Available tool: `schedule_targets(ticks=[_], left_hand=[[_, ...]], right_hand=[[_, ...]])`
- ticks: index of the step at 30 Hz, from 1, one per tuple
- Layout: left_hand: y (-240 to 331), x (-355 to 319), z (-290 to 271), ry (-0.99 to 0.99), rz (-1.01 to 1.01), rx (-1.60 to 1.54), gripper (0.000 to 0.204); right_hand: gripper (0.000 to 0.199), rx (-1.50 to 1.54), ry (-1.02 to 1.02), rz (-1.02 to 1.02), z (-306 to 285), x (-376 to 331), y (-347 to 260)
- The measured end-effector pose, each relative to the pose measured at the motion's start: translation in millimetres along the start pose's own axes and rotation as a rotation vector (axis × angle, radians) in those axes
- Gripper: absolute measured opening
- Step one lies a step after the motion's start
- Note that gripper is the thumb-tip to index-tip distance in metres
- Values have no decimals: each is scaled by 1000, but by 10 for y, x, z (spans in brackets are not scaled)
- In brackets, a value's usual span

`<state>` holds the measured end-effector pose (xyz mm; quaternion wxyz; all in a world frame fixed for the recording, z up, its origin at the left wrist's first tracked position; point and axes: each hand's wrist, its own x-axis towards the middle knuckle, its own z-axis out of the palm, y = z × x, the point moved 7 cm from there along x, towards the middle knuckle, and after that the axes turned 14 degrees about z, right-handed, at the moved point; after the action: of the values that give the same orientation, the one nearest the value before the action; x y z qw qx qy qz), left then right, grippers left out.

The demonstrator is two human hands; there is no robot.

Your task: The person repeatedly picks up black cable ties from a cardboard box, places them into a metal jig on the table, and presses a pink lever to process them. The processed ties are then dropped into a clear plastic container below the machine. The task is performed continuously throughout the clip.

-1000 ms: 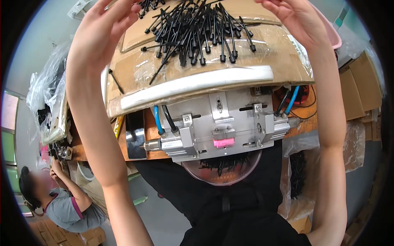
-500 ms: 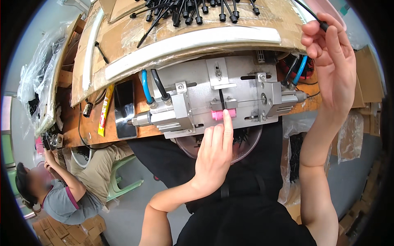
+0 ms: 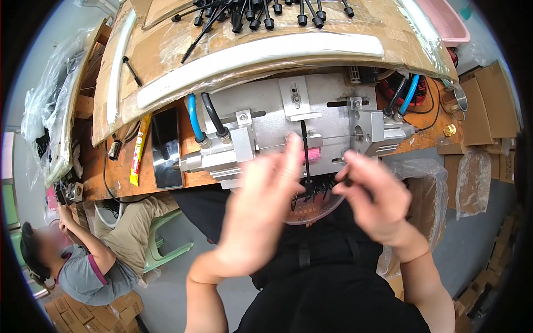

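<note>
Right hand (image 3: 372, 200) dropped, pinching black cable tie (image 3: 305, 161) | left hand (image 3: 261, 205) spread beside | metal fixture (image 3: 288, 127) behind

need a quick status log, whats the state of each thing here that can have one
left hand: open, fingers spread, blurred, in front of the metal fixture
right hand: fingers pinched on a black part
metal fixture: a thin black piece stands in its middle slot
blue hose: plugged into the fixture's left fitting
phone: lying flat, screen dark
black ties: loose pile on the cardboard
</note>
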<state>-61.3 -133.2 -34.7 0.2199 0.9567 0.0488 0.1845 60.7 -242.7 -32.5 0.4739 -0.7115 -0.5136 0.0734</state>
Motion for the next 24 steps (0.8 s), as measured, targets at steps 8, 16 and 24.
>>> schedule_targets(ticks=[8,16,24], left_hand=[[-1927,280,-1714,209,86,716,33],[-1834,600,-1394,219,-127,277,14],[-1382,304,-1492,-17,-60,68,23]], right_hand=[[68,-30,-110,11,568,-212,187],[63,-107,-134,69,546,-172,218],[43,-438,-5,-399,-114,825,-287]])
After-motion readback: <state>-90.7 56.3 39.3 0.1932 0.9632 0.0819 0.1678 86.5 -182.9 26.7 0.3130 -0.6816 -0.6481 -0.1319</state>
